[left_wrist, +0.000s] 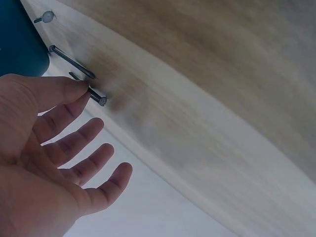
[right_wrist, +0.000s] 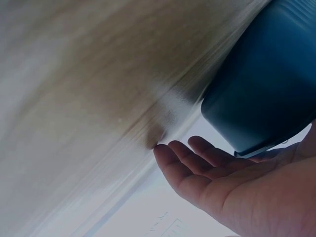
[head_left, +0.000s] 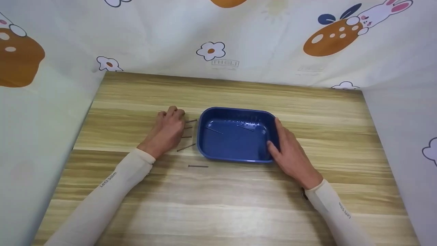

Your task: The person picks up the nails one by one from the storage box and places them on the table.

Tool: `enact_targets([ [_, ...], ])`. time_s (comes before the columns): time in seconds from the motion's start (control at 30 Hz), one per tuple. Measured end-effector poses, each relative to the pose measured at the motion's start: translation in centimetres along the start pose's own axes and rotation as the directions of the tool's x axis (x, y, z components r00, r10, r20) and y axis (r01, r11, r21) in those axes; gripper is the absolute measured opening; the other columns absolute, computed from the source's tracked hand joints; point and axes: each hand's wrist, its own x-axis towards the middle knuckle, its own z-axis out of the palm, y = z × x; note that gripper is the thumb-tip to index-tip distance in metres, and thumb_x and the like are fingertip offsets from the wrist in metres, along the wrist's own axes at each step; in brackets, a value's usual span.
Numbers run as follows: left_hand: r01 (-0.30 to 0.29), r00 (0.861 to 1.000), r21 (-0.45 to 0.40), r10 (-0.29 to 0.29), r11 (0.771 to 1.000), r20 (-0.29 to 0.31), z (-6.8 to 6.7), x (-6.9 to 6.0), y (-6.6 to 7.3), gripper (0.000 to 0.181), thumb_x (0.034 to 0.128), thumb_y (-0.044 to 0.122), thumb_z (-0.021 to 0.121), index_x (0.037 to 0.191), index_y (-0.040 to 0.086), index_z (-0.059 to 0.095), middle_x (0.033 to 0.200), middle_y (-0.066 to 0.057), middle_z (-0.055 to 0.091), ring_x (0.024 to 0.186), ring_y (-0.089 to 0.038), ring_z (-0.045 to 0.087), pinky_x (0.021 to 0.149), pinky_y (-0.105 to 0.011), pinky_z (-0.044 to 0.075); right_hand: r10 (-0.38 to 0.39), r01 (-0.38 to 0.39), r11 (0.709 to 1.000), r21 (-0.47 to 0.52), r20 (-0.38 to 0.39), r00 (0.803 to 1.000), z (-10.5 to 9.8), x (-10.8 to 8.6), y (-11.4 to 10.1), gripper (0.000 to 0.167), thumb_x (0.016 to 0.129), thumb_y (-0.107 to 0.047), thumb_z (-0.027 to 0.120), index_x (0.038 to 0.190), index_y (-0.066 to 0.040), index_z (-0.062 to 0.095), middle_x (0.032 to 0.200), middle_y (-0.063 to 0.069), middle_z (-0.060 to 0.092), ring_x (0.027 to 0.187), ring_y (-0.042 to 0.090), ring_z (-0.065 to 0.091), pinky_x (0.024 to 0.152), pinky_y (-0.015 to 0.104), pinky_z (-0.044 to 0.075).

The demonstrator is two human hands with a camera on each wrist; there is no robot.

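A blue tray [head_left: 235, 161] stands mid-table with two thin nails [head_left: 214, 130] lying inside. My right hand [head_left: 292, 153] holds its right end, thumb over the rim; the right wrist view shows the fingers along the outside of the tray [right_wrist: 261, 84]. Left of the tray, my left hand [head_left: 167, 131] is over a group of nails [head_left: 186, 147]. In the left wrist view the thumb and forefinger of that hand [left_wrist: 69, 143] pinch a nail [left_wrist: 97, 97], its head sticking out past the fingertips. Another nail [left_wrist: 73, 62] lies close beside it on the wood.
One nail [head_left: 198, 166] lies apart, in front of the tray's left corner. The wood-grain table [head_left: 218, 212] is bordered at the back and sides by pale printed cloth [head_left: 170, 41].
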Motion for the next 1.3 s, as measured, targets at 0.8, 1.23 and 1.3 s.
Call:
enact_targets([
  [0.8, 0.026, 0.999, -0.215, -0.021, 0.976, 0.027, -4.1, 1.7, 1.6, 0.015, 0.1007, 0.003, 0.068, 0.111, -0.001, 0.079, 0.132, -0.019, 0.069, 0.129, -0.043, 0.058, 0.094, -0.064, 0.055, -0.001, 0.000, 1.000, 0.006, 0.012, 1.000, 0.1, -0.1, 0.0, 0.082, 0.111, -0.031, 0.058, 0.177, -0.007, 0.014, 0.168, 0.032, 0.040, 0.154, 0.050, 0.041, 0.125, 0.066, 0.035],
  [1.23, -0.031, 0.998, -0.220, 0.042, 0.975, 0.047, -5.7, 2.9, 3.0, 0.019, 0.1025, 0.010, 0.072, 0.117, -0.001, 0.078, 0.139, -0.019, 0.067, 0.132, -0.041, 0.055, 0.097, -0.061, 0.054, -0.004, 0.004, 1.000, 0.014, 0.017, 1.000, 0.0, -0.2, 0.1, 0.080, 0.112, -0.031, 0.055, 0.177, -0.008, 0.013, 0.170, 0.033, 0.036, 0.155, 0.051, 0.039, 0.126, 0.068, 0.033],
  [1.3, -0.041, 0.997, -0.212, 0.055, 0.976, 0.060, -5.9, 3.2, 3.3, 0.019, 0.1027, 0.012, 0.073, 0.117, 0.000, 0.078, 0.140, -0.018, 0.066, 0.132, -0.040, 0.055, 0.098, -0.061, 0.053, -0.003, 0.003, 1.000, 0.010, 0.017, 1.000, 0.0, -0.2, 0.0, 0.080, 0.112, -0.031, 0.055, 0.177, -0.008, 0.014, 0.170, 0.033, 0.037, 0.155, 0.051, 0.040, 0.125, 0.068, 0.033],
])
